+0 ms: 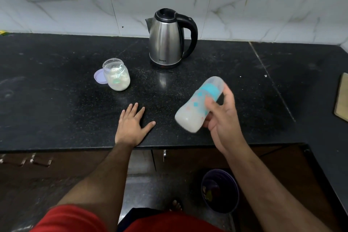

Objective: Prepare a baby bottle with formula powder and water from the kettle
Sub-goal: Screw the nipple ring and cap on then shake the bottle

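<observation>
The right hand (221,117) grips a capped baby bottle (199,104) tilted in the air, blurred, its printed marks unreadable and milky liquid pooled at its base. The left hand (132,122) lies flat, fingers spread, on the black speckled countertop (56,109). Beyond it stand the open formula jar (116,74), half hiding its lilac lid (98,76), and the steel kettle (167,38) against marble-look wall tiles (263,5).

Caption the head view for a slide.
Right hand holds the tilted, capped baby bottle of milky liquid; left hand rests flat on counter.
</observation>
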### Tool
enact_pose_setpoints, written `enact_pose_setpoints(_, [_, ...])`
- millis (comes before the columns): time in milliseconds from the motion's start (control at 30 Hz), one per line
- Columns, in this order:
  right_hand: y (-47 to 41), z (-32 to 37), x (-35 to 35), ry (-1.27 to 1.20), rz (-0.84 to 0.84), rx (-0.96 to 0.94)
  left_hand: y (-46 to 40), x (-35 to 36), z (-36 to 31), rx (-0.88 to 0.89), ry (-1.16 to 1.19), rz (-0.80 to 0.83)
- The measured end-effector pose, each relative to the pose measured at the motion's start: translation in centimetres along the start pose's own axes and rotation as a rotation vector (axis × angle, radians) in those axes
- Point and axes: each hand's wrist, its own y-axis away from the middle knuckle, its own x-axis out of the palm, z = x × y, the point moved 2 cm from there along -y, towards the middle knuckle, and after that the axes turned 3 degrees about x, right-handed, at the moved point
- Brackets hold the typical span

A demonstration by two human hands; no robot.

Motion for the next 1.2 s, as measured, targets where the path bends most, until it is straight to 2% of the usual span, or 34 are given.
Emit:
enact_pose_setpoints(67, [0.0,0.0,0.0,-0.043,-0.043,-0.005,0.0,0.0,0.0,0.000,-0.002,0.002])
enact_pose_setpoints(233, [0.9,-0.7,0.6,0.085,0.135,0.069,-0.1,0.0,0.0,-0.003,-0.006,0.018])
enact_pose_setpoints(400, [-0.1,-0.3,-0.3,-0.007,0.007,0.002,0.0,-0.1,0.0,-0.003,0.011,0.017])
enact_pose_setpoints(567, [0.2,-1.2,-0.8,0.159,0.096,0.040,-0.1,-0.4,0.0,-0.020,0.075,0.048])
enact_pose_setpoints(733, [-0.7,-1.8,-1.9,0.259,0.092,0.073,-0.9,-1.5,-0.2,-0.112,0.322,0.119])
enact_pose_setpoints(867, [-1.6,-1.9,-2.4,0.298,0.110,0.091,-1.1,-3.5,-1.7,-0.221,0.655,0.035])
enact_pose_setpoints(933, [-2.1,-1.8,-2.6,0.301,0.127,0.088,-1.0,-4.6,-3.3,-0.201,0.819,0.024])
enact_pose_setpoints(1033, [-2.8,-1.7,-2.8,0.320,0.142,0.076,-0.7,-6.4,-6.3,-0.103,0.999,0.103])
enact_pose_setpoints(1200, [-3.8,-1.8,-3.2,0.322,0.149,0.079,-0.7,-8.1,-9.7,0.017,1.098,0.185])
